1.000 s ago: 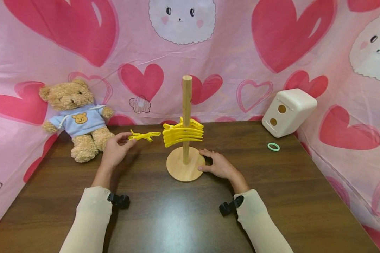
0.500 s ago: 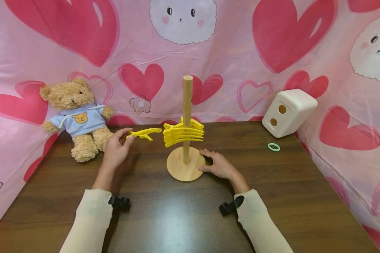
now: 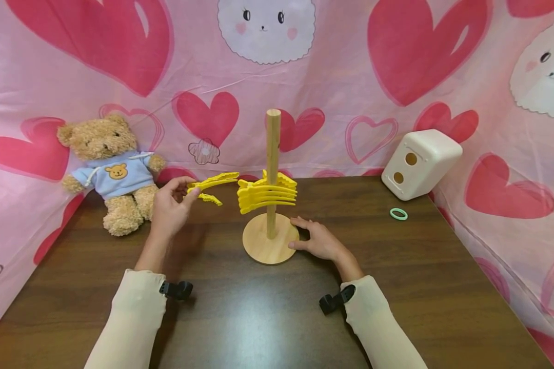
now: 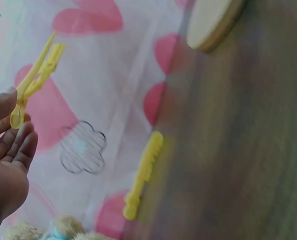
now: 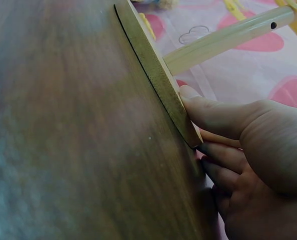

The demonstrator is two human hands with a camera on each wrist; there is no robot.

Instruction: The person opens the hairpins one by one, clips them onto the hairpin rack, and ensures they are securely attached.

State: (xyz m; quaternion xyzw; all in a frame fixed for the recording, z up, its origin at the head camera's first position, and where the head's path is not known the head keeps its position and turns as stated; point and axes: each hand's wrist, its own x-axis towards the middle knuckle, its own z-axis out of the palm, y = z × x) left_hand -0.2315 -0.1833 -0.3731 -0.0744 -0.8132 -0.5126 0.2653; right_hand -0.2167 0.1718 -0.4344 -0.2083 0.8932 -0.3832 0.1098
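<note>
Between its thumb and fingers my left hand (image 3: 170, 207) pinches a long yellow hair clip (image 3: 217, 180), raised off the table. In the left wrist view that hair clip (image 4: 38, 70) has its two long arms spread apart. Below it, a second yellow hair clip (image 3: 211, 199) lies on the table. Several more yellow hair clips (image 3: 268, 197) are clipped in a stack around the post (image 3: 273, 143) of a wooden stand. My right hand (image 3: 320, 241) holds the rim of the stand's round base (image 3: 263, 246), thumb on the rim in the right wrist view.
A teddy bear (image 3: 115, 174) in a blue hoodie sits at the back left, close to my left hand. At the back right stands a white box (image 3: 420, 164) with two round holes, a mint-green ring (image 3: 398, 214) in front of it. Pink heart-patterned cloth (image 3: 346, 66) hangs behind.
My left hand has lifted one hair clip up from the other, and its arms have spread apart. My right hand and the stand stay in place.
</note>
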